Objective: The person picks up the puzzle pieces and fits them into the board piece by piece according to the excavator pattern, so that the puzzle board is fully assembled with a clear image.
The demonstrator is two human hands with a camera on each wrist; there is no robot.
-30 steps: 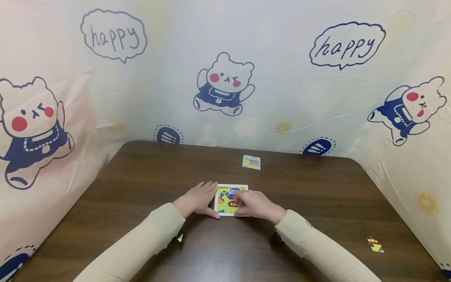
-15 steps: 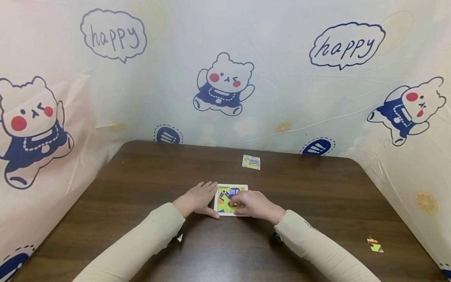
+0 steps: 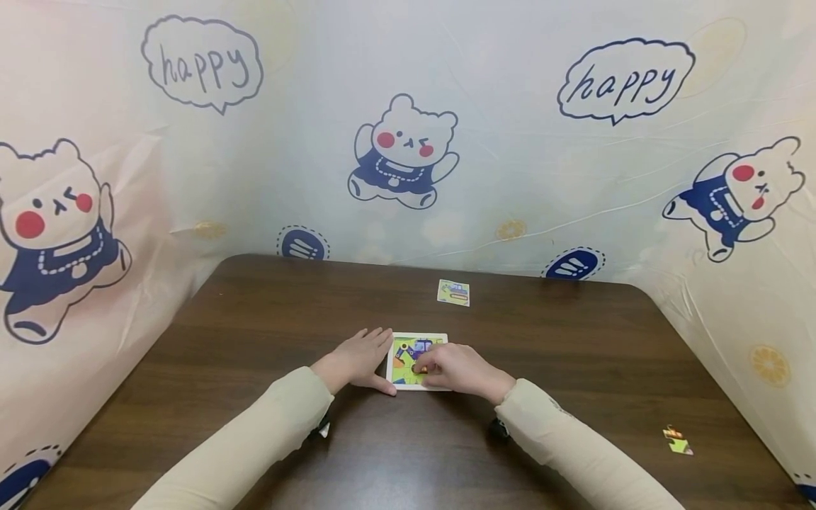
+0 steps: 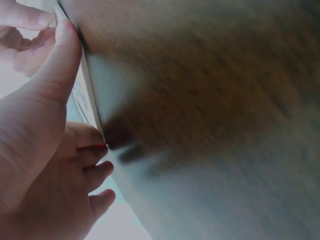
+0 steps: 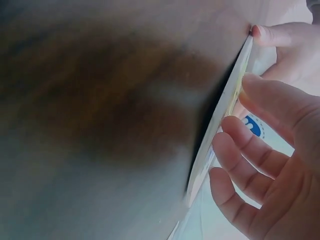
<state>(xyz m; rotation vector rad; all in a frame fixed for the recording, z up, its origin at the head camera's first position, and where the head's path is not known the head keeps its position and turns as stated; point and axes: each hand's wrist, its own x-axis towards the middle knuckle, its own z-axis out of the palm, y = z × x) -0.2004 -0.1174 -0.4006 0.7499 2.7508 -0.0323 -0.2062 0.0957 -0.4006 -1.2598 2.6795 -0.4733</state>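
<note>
— Wooden table, puzzle board lying mid-table?
— Yes. Left hand rests flat, fingers straight, against its left edge; right hand presses curled fingertips onto the pieces.

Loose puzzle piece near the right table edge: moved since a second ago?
No. The loose piece keeps its spot against the table's right edge; its slight shift matches the whole view's, wall prints included.

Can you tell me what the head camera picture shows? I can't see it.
Two hands work on a small puzzle board on a dark wooden table: the left hand steadies its edge, the right hand rests on it.
</note>
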